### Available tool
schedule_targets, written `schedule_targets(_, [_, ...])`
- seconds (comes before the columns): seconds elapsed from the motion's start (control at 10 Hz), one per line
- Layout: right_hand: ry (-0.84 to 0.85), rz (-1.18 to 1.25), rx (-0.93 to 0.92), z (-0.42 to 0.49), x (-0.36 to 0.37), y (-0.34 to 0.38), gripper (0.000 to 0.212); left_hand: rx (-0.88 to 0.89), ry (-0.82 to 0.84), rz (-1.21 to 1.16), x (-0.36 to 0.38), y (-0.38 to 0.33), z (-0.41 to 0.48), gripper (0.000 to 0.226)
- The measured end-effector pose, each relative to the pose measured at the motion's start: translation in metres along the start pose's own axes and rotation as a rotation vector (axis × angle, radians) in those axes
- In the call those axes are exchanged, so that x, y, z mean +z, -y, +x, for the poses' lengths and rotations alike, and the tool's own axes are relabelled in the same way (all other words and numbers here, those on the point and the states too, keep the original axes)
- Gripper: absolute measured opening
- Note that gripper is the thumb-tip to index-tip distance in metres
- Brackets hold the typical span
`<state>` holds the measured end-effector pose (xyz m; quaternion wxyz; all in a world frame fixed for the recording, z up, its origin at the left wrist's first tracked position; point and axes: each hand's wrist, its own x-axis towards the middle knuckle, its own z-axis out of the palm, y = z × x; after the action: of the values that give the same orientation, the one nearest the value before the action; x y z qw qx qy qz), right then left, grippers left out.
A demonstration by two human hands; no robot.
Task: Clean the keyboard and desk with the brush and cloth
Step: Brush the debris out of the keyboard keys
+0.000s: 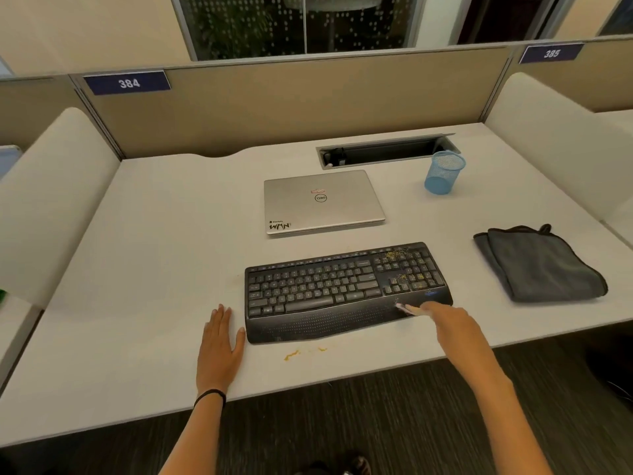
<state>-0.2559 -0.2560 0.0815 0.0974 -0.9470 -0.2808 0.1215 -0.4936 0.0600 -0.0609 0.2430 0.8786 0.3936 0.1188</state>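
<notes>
A black keyboard [329, 289] lies on the white desk [154, 255], with yellow crumbs scattered over its right-hand keys [399, 265]. My right hand [445, 317] holds a small whitish brush [407, 308] whose tip sits on the keyboard's palm rest at the right. My left hand [221, 341] lies flat on the desk, fingers straight, its thumb beside the keyboard's left edge. A folded dark grey cloth [541, 262] rests on the desk to the right of the keyboard. More yellow crumbs [301, 353] lie on the desk in front of the keyboard.
A shut silver laptop [322, 200] lies behind the keyboard. A blue mesh pen cup [444, 172] stands at the back right beside an open cable tray [383, 152]. Beige partitions [291, 104] wall the desk at the back and sides.
</notes>
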Motion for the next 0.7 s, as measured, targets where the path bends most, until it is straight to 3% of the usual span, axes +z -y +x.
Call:
schedule_targets(0.1, [-0.136, 0.039, 0.003, 0.000, -0.005, -0.005, 0.038, 0.005, 0.004, 0.003, 0.000, 0.000, 0.000, 0.060])
schedule_targets(0.3, [0.080, -0.027, 0.007, 0.000, 0.003, 0.001, 0.049, 0.002, 0.011, 0.012, 0.001, 0.001, 0.000, 0.061])
schedule_targets(0.5, [-0.073, 0.045, 0.089, -0.004, -0.001, -0.001, 0.038, 0.003, 0.014, 0.012, 0.000, 0.000, -0.001, 0.061])
schedule_targets(0.6, [0.052, 0.036, 0.101, -0.005, 0.002, 0.008, 0.041, 0.003, 0.012, 0.012, 0.000, 0.000, -0.001, 0.061])
schedule_targets(0.7, [0.079, 0.143, -0.012, -0.007, -0.006, 0.011, 0.035, 0.014, 0.004, 0.021, 0.000, 0.000, 0.000, 0.061])
